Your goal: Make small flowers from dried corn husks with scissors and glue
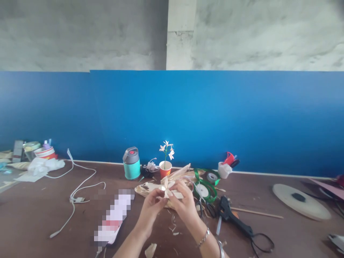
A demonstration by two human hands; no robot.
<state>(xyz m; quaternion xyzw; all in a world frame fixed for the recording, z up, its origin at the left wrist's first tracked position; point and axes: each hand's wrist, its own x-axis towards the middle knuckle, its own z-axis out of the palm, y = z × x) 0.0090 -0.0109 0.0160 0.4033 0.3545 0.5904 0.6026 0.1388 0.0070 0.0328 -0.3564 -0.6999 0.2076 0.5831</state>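
Observation:
Between my two hands, close together above the table, is a small pale flower (166, 186) that looks made of dried husk. My left hand (152, 206) pinches it from the left with thumb and fingertips. From the right, the closed fingers of my right hand (184, 199) hold it too, partly hiding it. Just behind lies a heap of dried husks (179, 175). Beyond them a paper cup (165, 172) holds a green stem with several pale flowers (171, 154). Beside my right hand are scissors (211, 209), rolls of green ribbon (214, 191) and a black glue gun (233, 215).
A turquoise flask (132, 167) stands at the back. To the left lie a phone (115, 220) and white cables (76, 190). Rightward are a thin wooden stick (258, 213), a round pale disc (314, 208) and a white holder (224, 171). Husk scraps (151, 250) litter the tabletop.

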